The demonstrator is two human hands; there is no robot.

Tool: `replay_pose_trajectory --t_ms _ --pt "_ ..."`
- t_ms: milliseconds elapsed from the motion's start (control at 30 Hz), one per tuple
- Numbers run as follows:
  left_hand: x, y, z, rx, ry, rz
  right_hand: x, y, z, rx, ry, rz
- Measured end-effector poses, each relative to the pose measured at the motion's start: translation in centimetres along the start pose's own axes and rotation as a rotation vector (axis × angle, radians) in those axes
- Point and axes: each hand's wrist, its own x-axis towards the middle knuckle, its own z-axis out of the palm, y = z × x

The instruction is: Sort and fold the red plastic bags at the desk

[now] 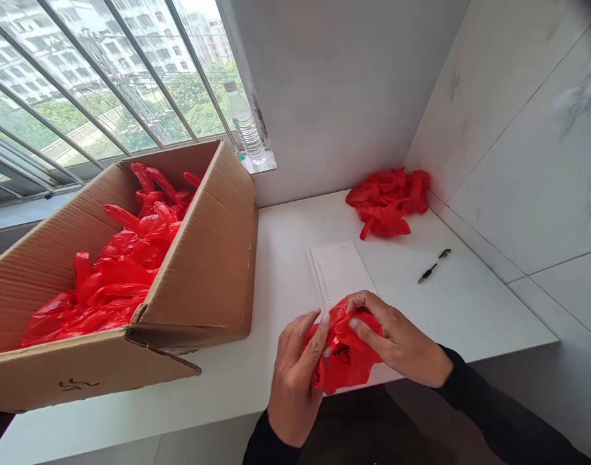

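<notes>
Both hands are closed on one crumpled red bag (344,352), held between them just past the near edge of the white table (285,271). The left hand (295,374) grips the bag's left side, thumb and fingers curled up around the plastic, its fingertips (319,318) touching the top of the bundle. The right hand (396,339) covers the bag's right and upper side, fingers bent down over it and pressing into the folds, so the two hands nearly meet across the top. Dark sleeves (474,400) run back from both wrists toward the lower edge of the view. The bag's lower part hangs free below the hands, over the dark gap in front of the table. Directly beyond the hands, partly hidden by the bag and the right hand's fingers, a white notepad (341,271) lies flat on the table. Farther out and to the right of the right hand lies a black pen (434,265), set at a slant and well apart from the notepad. Beyond the pen, in the far corner where the table meets the tiled wall, sits a pile of red bags (387,200). To the left of the left hand stands an open box (208,271) of brown cardboard, tilted, with many more red bags (115,265) heaped inside it. Behind the box, on the window sill, a clear bottle (244,126) stands upright against the barred window.
</notes>
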Motion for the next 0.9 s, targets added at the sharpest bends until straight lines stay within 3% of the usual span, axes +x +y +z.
replay_pose_trajectory --t_ms 233,467,633,900 --pt "0.5 0.9 0.7 -0.13 0.12 -0.053 -1.1 -0.2 0.1 -0.146 0.102 0.044" --pt "1.4 2.0 0.8 -0.153 0.296 -0.081 -1.1 -0.6 -0.2 0.132 -0.073 0.15" --pt "1.6 2.2 0.8 -0.165 0.268 -0.044 -1.0 -0.4 0.1 0.197 -0.194 0.163" --pt "1.2 2.0 1.1 -0.115 0.329 -0.097 -0.9 -0.6 -0.1 0.236 -0.225 0.193"
